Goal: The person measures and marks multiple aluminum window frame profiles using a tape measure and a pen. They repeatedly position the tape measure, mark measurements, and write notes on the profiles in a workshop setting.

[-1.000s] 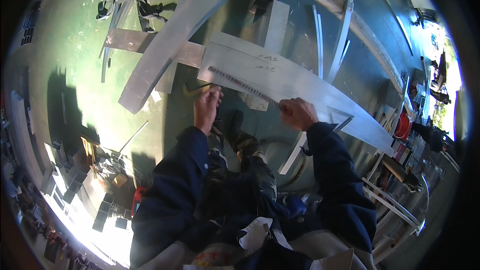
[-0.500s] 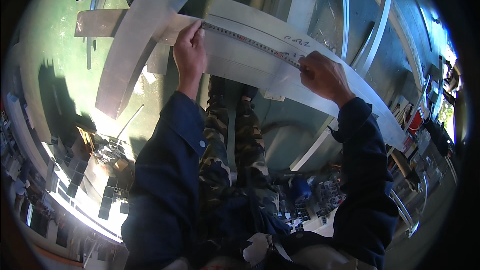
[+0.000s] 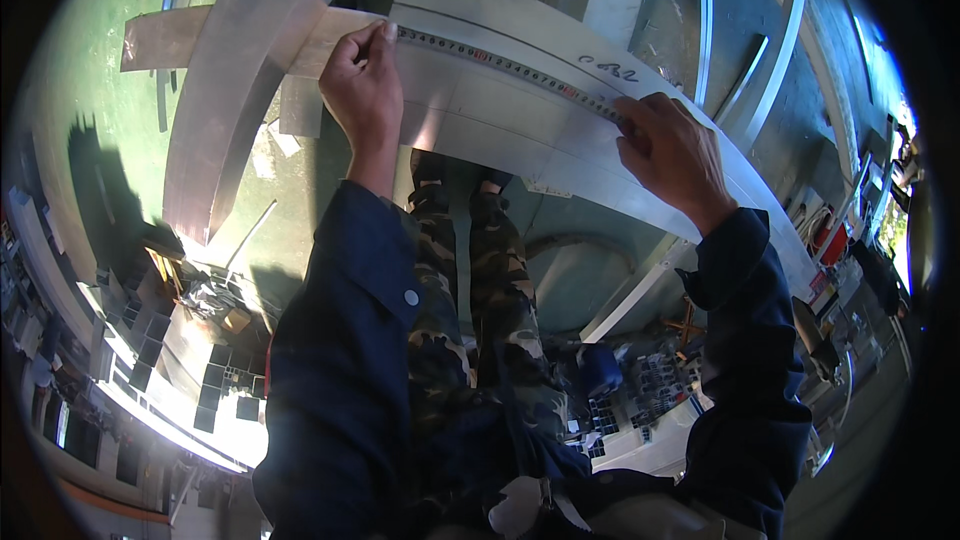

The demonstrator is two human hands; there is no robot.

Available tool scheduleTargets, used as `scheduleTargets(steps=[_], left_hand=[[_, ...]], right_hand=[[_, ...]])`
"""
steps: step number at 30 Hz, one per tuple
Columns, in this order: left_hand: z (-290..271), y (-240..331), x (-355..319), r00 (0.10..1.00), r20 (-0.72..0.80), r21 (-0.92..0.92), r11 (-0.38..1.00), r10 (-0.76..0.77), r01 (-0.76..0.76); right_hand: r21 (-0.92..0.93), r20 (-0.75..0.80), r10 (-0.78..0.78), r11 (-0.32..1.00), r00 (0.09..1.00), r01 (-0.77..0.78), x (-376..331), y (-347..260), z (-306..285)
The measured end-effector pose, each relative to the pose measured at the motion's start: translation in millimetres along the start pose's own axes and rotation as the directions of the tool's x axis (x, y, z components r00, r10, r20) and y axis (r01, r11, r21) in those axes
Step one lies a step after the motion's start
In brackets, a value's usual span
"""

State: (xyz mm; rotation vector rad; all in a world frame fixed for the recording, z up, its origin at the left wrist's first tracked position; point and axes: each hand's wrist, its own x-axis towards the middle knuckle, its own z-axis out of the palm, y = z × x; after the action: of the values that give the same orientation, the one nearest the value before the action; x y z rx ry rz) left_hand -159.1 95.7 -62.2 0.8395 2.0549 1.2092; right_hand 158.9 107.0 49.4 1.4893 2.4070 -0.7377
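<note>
A steel tape measure (image 3: 510,67) is drawn out across a long silvery metal panel (image 3: 490,110), its numbered blade running slantwise from left to right. At the panel's left end, my left hand (image 3: 365,90) pinches the blade's tip between thumb and fingers. My right hand (image 3: 675,150) is closed at the other end of the blade, fingertips touching it over the panel. The tape's case does not show; that hand would cover it. Dark handwritten marks stand on the panel above the blade, near my right hand.
A broad curved metal strip (image 3: 235,80) crosses the panel's left end. More long metal strips (image 3: 705,35) lie on the green floor to the right. A blue container (image 3: 598,370) and a rack of small parts stand near my legs. Offcuts (image 3: 205,295) are heaped at lower left.
My right hand has shifted right along the blade, with its thumb now lower and apart, and more blade shows. My left hand still pinches the tip. The whole view has shifted slightly.
</note>
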Motion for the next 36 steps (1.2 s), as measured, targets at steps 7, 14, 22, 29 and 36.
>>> scheduleTargets(steps=[7, 14, 22, 29, 36], left_hand=[[2, -2, -3, 1.000, -0.018, -0.046, 0.999, 0.017, -0.018], [1, -8, -3, 0.992, -0.040, 0.096, 0.989, 0.118, -0.114], [-4, -14, -2, 0.970, -0.043, 0.049, 0.970, 0.241, -0.239], [-5, -10, -7, 0.992, -0.009, 0.037, 0.992, 0.123, -0.122], [-6, -10, -7, 0.988, -0.019, 0.044, 0.987, 0.156, -0.155]], right_hand=[[-0.085, -0.045, 0.004, 0.996, 0.999, -0.008, -11, 4, 20], [-0.181, -0.079, -0.006, 0.984, 0.997, -0.008, -13, -7, 25], [-0.261, -0.074, 0.017, 0.965, 0.997, -0.036, -16, -11, 30], [-0.263, -0.074, 0.007, 0.964, 0.997, -0.026, -18, -6, 33], [-0.264, -0.074, 0.005, 0.964, 0.997, -0.024, -17, -9, 32]])
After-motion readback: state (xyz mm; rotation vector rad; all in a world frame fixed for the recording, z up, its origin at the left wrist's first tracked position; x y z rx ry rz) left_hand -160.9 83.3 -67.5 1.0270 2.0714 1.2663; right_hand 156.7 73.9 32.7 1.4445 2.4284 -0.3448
